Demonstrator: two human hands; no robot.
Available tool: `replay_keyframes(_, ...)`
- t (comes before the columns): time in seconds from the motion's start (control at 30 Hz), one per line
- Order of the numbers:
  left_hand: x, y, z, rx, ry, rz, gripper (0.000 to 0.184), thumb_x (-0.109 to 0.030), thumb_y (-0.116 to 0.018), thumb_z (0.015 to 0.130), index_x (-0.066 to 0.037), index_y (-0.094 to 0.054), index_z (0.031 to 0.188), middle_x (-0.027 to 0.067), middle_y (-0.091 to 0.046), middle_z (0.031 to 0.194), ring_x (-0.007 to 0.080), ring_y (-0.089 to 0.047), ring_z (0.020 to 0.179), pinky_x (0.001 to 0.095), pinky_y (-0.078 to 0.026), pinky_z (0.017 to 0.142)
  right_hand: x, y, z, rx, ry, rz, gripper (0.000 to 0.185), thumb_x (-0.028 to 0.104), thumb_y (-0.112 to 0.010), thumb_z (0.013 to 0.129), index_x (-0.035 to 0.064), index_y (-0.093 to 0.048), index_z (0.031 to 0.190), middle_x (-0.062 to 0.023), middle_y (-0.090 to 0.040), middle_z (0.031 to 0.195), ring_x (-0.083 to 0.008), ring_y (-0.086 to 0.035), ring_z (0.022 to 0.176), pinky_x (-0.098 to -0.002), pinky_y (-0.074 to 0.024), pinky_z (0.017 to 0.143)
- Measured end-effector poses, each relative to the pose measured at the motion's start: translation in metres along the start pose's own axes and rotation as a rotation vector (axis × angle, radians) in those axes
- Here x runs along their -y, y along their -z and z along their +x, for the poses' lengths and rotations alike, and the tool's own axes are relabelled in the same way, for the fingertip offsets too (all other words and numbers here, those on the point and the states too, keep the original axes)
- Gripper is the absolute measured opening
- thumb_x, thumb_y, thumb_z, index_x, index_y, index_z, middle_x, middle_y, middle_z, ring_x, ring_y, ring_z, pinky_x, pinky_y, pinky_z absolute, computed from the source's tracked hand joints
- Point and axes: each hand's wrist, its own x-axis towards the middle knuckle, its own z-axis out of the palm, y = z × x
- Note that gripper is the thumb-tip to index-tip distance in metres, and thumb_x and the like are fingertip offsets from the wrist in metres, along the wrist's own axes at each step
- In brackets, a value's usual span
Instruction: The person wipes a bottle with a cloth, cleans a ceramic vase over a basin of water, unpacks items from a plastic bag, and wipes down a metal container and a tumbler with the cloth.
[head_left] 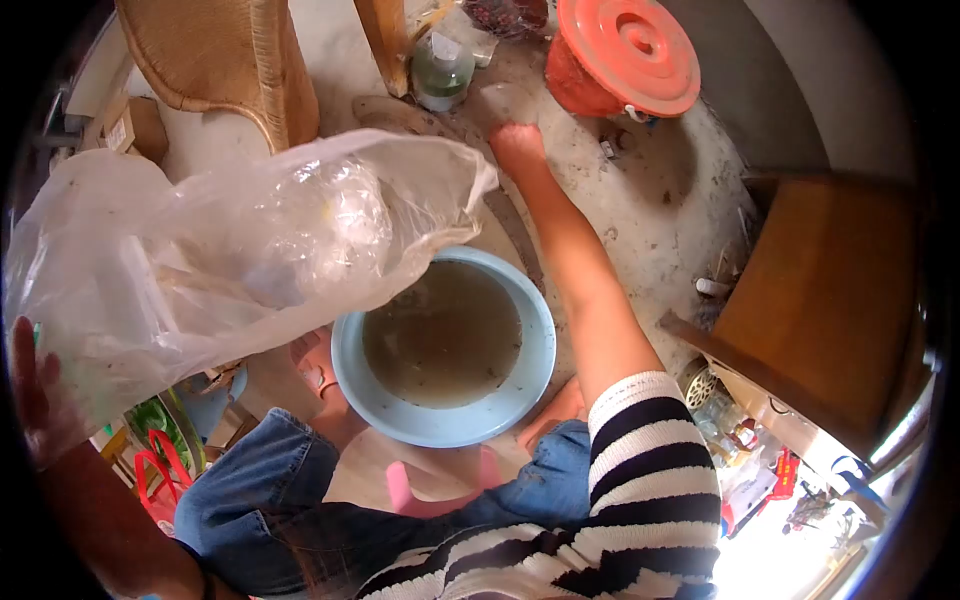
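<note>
My left hand (42,395) is at the far left edge, gripping a large clear plastic bag (200,270). Crumpled clear plastic (345,215) shows inside the bag, whose mouth faces right. My right arm stretches forward over the floor, and its hand (515,138) is close to a round glass jar (440,72). The fingers of that hand are too blurred to make out. Between my feet stands a light blue basin (447,428) of murky brown water (440,335); the bag hangs over its upper left rim.
A red lidded bucket (620,60) stands at the upper right. A wicker chair (220,60) and a wooden leg (382,45) are at the back. To the right is a brown wooden cabinet (815,300), with clutter below it. A pink stool (440,500) is under me.
</note>
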Motion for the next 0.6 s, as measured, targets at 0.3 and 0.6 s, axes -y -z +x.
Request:
replay_keyframes(0.3,-0.018,0.014,-0.002,0.046,-0.045,-0.024,0.035,-0.030,-0.043,0.100,-0.002,-0.057,0.115,0.0226,-0.054,0.136,0.0288,-0.054,0.123,0.0420,-0.041,0.106,-0.059,0.073,-0.099,-0.175,-0.360,1.284,0.009,0.011,-0.057,0.088,0.0074,-0.060,0.095,-0.0012,-0.062,0.080,-0.0150,-0.060,0.074,-0.0317,-0.0457,0.065)
replay_keyframes(0.6,-0.038,-0.004,-0.009,0.112,-0.245,-0.157,0.024,-0.019,-0.050,0.099,-0.001,-0.064,0.107,0.0219,-0.062,0.125,0.0250,-0.062,0.113,0.0379,-0.047,0.100,-0.082,0.244,-0.213,0.035,0.247,2.031,0.021,0.012,-0.060,0.089,-0.0009,-0.058,0.106,0.0009,-0.051,0.078,-0.0092,-0.044,0.064,-0.0269,-0.0388,0.061)
